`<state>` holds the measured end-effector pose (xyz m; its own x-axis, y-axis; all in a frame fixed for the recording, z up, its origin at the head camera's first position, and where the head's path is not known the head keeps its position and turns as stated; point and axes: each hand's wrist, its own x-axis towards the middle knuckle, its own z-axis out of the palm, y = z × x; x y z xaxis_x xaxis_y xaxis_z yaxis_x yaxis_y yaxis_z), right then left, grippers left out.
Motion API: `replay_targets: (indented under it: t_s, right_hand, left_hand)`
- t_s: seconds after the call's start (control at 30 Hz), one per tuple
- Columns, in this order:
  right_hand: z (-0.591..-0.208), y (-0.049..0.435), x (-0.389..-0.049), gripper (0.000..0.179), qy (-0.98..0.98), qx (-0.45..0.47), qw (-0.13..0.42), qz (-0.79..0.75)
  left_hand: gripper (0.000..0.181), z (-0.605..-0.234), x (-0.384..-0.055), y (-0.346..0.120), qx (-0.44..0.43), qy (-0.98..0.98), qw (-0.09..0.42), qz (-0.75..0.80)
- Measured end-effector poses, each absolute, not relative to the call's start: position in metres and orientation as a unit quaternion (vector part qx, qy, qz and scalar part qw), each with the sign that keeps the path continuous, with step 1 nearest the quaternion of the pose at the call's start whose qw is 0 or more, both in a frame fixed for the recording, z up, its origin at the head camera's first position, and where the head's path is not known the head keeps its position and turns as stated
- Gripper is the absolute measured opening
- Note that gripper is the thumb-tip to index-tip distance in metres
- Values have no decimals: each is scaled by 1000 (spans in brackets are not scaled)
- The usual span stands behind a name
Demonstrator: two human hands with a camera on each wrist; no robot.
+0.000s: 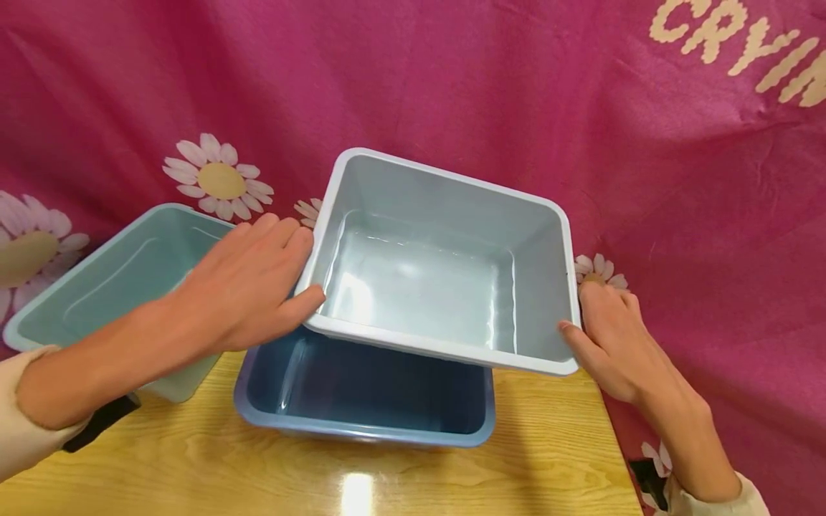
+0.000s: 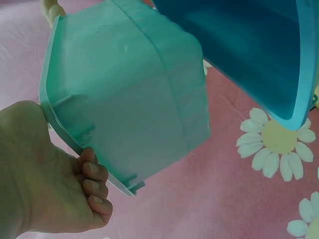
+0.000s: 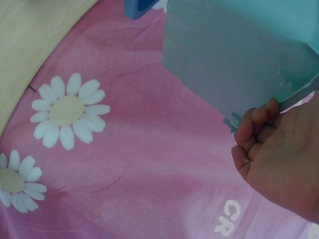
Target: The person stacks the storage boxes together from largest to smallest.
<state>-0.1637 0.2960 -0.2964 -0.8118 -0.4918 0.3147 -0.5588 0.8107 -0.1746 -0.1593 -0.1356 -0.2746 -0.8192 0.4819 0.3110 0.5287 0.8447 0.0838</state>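
Note:
A light grey plastic bin (image 1: 413, 287), its inside bare, hangs tilted between my two hands, its left end higher than its right in the head view. My left hand (image 1: 258, 279) grips the left rim, thumb over the edge and fingers curled beneath it, as the left wrist view shows. On the other end, my right hand (image 1: 609, 344) holds the right rim, thumb on top and fingers (image 3: 256, 122) curled under. Below the grey bin stands a dark blue bin (image 1: 368, 430) on the wooden table; the raised bin covers its far part.
A pale green bin (image 1: 116, 272) sits at the left, partly behind my left forearm. The wooden table (image 1: 548, 444) ends at its right edge, near my right forearm. A pink cloth (image 1: 452, 79) with daisies and lettering hangs behind everything.

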Motion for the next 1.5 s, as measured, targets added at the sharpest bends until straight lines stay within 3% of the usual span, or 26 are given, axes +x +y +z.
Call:
replay_targets:
  t_s: [0.5, 1.5]
  right_hand:
    - [-301, 280, -148, 13, -949, 276, 94, 121]
    - [-327, 262, -137, 15, -957, 260, 75, 103]
  left_hand:
    - [26, -285, -136, -152, -266, -946, 160, -93]
    - [26, -315, -123, -166, -249, -956, 117, -101]
